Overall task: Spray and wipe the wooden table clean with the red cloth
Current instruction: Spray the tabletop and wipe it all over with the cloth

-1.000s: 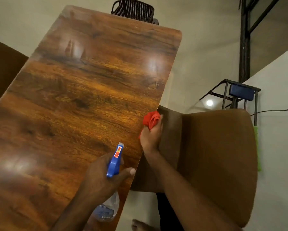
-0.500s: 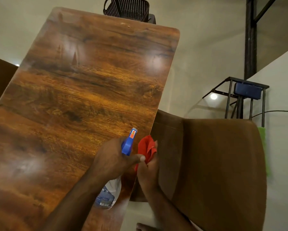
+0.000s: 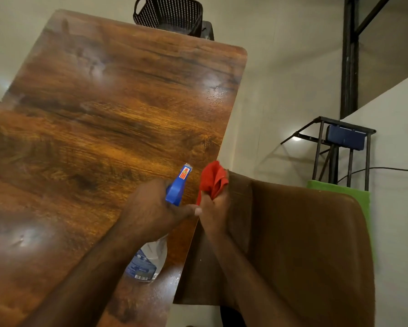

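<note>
A long wooden table [image 3: 99, 128] fills the left and middle of the view. My left hand [image 3: 155, 208] grips a spray bottle [image 3: 178, 185] with a blue trigger head and a clear body, its nozzle pointing up the table. My right hand [image 3: 216, 206] holds a bunched red cloth [image 3: 212, 179] just off the table's right edge, beside the bottle's head. A patch of fine droplets [image 3: 216, 95] glistens near the table's far right side.
A brown chair [image 3: 304, 244] stands against the table's right edge under my right arm. A black mesh basket [image 3: 167, 14] sits beyond the table's far end. A dark metal stand [image 3: 340, 147] with a blue box and a green cloth [image 3: 340, 188] are at the right.
My left hand has brought the spray bottle forward and right along the table's edge, next to the red cloth. Droplets now show on the far right of the table.
</note>
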`<state>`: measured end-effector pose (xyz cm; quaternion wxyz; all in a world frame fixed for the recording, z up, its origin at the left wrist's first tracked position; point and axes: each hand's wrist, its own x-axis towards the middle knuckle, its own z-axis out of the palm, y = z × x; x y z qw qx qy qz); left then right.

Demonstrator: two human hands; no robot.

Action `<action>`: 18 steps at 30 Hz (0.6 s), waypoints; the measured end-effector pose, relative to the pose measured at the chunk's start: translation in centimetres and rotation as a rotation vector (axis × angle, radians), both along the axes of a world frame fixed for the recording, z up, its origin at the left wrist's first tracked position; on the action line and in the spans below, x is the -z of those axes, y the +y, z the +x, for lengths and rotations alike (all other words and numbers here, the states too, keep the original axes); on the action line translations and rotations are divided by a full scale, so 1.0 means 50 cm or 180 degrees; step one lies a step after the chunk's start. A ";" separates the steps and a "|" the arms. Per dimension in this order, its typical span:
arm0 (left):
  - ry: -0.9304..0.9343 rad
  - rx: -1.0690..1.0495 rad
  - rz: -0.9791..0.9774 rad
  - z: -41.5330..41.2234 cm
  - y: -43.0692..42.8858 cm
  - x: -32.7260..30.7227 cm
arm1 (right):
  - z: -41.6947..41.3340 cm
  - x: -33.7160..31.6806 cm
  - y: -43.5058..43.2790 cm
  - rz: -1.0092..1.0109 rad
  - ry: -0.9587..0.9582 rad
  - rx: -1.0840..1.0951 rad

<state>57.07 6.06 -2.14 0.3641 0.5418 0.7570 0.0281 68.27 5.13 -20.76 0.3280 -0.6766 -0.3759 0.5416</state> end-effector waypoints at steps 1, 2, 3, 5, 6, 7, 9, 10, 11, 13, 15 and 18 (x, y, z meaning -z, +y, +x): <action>-0.0052 0.0031 0.0032 0.001 0.017 -0.001 | -0.001 -0.006 -0.020 0.0018 -0.0045 -0.0009; -0.0095 0.0062 0.0058 0.000 0.034 -0.002 | -0.003 -0.015 -0.032 0.0086 -0.0084 0.0035; -0.0131 0.0093 0.0061 -0.001 0.051 -0.004 | -0.005 -0.023 -0.033 0.0169 -0.0164 0.0092; -0.0150 0.0136 0.0006 0.001 0.083 -0.007 | -0.006 -0.047 -0.012 0.0360 -0.0147 0.0179; -0.0102 0.0150 -0.0006 0.003 0.098 -0.010 | -0.004 -0.051 0.002 0.0386 -0.0068 0.0228; -0.0047 0.0157 0.0009 0.007 0.111 -0.015 | -0.002 -0.046 0.021 0.0390 -0.0019 0.0254; -0.0017 0.0188 0.0132 0.011 0.137 -0.022 | 0.002 -0.029 0.074 0.0313 0.0086 0.0196; -0.0038 0.0209 0.0203 0.013 0.149 -0.026 | 0.003 -0.017 0.103 0.0268 0.0108 0.0148; -0.0063 0.0221 0.0253 0.014 0.160 -0.028 | 0.003 -0.011 0.132 0.0239 0.0082 0.0133; -0.0122 0.0156 0.0286 0.012 0.176 -0.032 | 0.002 0.000 0.198 0.0242 -0.0130 0.0129; -0.0215 0.0050 0.0335 0.007 0.185 -0.031 | 0.005 -0.001 0.282 0.0360 -0.0396 0.0143; -0.0305 -0.0017 0.0396 0.005 0.189 -0.032 | 0.018 -0.011 0.433 0.0579 -0.0669 0.0150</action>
